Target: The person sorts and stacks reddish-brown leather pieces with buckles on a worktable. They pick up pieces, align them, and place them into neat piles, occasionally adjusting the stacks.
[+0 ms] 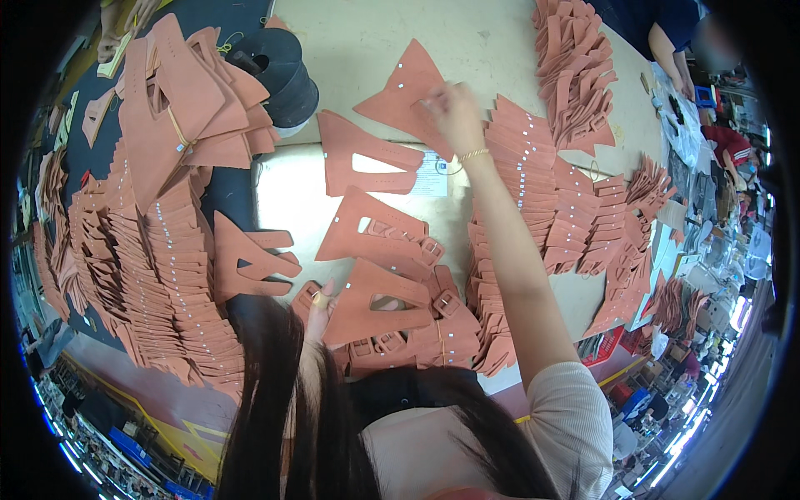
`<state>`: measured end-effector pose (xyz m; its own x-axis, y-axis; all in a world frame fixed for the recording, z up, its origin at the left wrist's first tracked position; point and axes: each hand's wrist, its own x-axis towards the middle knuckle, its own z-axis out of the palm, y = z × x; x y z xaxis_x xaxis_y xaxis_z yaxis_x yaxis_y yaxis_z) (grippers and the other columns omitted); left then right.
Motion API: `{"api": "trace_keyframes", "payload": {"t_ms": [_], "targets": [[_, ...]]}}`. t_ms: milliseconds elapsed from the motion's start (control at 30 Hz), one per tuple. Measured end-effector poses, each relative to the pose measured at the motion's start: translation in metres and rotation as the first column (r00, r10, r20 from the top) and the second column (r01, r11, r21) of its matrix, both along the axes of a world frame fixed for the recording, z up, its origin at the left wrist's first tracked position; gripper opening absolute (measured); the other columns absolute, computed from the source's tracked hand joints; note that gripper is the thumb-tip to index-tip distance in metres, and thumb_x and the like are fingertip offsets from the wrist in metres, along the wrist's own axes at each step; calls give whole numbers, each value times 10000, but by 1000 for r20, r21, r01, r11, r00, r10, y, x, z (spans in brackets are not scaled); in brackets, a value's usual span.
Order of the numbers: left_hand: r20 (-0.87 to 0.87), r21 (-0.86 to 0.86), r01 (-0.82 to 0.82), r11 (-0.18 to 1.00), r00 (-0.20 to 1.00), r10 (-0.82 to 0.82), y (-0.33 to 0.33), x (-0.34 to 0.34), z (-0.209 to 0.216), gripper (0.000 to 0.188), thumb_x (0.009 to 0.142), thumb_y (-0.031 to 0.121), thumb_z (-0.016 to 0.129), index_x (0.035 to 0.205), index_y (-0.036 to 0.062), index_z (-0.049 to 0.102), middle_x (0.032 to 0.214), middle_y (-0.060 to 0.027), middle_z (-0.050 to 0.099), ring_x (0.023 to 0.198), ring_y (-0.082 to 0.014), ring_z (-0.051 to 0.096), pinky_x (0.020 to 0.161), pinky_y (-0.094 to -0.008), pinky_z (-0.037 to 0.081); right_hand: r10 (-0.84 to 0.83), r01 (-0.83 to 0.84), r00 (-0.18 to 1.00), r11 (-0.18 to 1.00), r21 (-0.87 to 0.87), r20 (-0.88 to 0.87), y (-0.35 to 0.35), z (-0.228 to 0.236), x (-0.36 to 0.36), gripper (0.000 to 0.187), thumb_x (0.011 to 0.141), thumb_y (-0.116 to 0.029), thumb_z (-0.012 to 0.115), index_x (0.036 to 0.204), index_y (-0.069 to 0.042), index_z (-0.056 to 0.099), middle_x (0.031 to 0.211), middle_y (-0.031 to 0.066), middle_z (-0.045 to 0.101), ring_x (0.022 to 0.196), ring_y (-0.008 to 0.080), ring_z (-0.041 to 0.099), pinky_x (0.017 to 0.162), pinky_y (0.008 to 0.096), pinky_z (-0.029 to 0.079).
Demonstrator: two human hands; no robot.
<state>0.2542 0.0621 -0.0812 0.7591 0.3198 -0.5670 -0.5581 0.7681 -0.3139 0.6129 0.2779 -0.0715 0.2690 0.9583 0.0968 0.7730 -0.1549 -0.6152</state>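
Note:
My left hand point(317, 315), partly hidden by hair, has its thumb, with something yellow on it, at the edge of a brown leather piece point(360, 293) with an oval cutout, and grips it. My right hand point(457, 121), blurred and wearing a gold bracelet, reaches to the far side and is at the edge of a pointed leather piece point(402, 90). Its fingers are too smeared to read. Between the hands lie a leather piece with a long slot point(346, 158) and a leather piece with a buckle strap point(358, 221). Buckled straps point(446, 304) lie beside the left-hand piece.
Overlapping rows of leather pieces stand to the left point(158, 258) and right point(521, 167), with another stack point(575, 75) at the far right. A black spool point(287, 79) stands at the back left. A loose leather piece point(250, 254) lies left. Other people's hands point(108, 46) show at the far left.

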Motion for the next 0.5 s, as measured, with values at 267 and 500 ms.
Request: {"api": "trace_keyframes", "payload": {"t_ms": [267,500], "targets": [[-175,199,155,968,977,-120,21,32,55,654,946,410,479,1425,-1,310,1426,-244,364,1305,-475,356,1078,-564,321,163,-154,965,986,-59,204,-38,2,-83,366,744,-249,745,1063,-92,657,1013,78,571,991,268,532,850,407,435],[-71,144,66,987,996,-56,16,28,56,604,968,380,426,1423,1,308,1403,-241,385,1326,-467,326,1087,-569,310,140,-135,949,990,-36,283,-42,-1,-104,342,716,-200,763,1011,-90,627,1015,62,564,959,261,534,825,439,411]]}}
